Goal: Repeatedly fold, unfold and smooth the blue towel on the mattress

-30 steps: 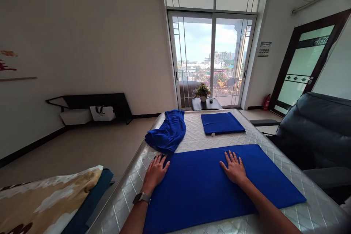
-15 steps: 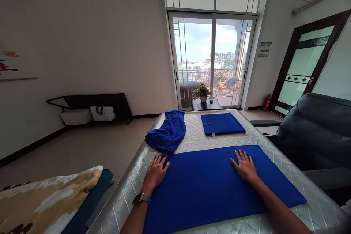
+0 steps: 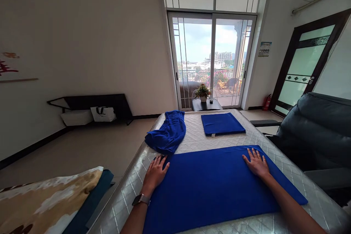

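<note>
A flat blue cloth (image 3: 208, 186), folded into a smooth rectangle, lies across the near part of a silvery quilted mattress (image 3: 192, 140). My left hand (image 3: 155, 172) rests open on its far left corner, with a watch on that wrist. Near the far right corner, my right hand (image 3: 257, 162) is pressed flat on the cloth, fingers spread. Beyond the left hand sits a crumpled blue cloth (image 3: 168, 131). Farther off to the right is a neatly folded blue cloth (image 3: 222, 123) with a small white tag at its near edge.
A dark leather armchair (image 3: 323, 131) stands close on the right. At the lower left is a brown and white patterned blanket (image 3: 52, 197). Past the mattress, a small table (image 3: 207, 105) carries a potted plant (image 3: 203, 92) before sliding glass doors (image 3: 193, 51).
My right hand has slid to the right along the flat cloth, toward its far right corner. The left hand has stayed in place.
</note>
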A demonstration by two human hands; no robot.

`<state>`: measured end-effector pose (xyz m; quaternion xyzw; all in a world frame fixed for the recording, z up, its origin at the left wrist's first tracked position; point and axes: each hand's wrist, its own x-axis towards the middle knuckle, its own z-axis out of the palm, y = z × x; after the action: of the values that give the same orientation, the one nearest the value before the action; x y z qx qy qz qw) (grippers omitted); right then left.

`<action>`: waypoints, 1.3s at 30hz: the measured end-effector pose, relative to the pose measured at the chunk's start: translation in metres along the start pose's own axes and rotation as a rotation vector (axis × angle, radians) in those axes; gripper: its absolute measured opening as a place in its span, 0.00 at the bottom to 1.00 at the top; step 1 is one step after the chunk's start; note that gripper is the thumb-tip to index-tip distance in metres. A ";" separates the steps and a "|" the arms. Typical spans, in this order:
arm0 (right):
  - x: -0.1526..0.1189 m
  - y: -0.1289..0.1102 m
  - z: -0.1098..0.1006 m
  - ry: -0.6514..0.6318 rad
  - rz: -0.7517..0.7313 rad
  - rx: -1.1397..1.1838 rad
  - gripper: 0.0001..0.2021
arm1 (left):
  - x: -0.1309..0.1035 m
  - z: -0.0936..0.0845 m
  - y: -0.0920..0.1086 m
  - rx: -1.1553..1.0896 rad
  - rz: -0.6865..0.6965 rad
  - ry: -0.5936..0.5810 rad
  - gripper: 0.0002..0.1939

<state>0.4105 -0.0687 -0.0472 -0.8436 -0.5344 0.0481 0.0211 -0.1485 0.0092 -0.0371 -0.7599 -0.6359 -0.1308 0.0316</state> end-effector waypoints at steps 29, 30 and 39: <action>0.039 0.031 -0.013 -0.001 0.097 0.044 0.40 | -0.002 -0.004 0.000 -0.034 -0.020 -0.034 0.32; 0.038 0.031 -0.016 -0.003 0.101 0.045 0.39 | -0.002 -0.004 0.001 -0.031 -0.024 -0.034 0.32; 0.003 -0.019 -0.018 0.080 0.122 -0.023 0.38 | -0.003 0.000 0.003 -0.030 -0.022 0.011 0.30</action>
<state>0.3969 -0.0574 -0.0277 -0.8760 -0.4814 0.0092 0.0297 -0.1457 0.0060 -0.0370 -0.7524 -0.6422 -0.1447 0.0221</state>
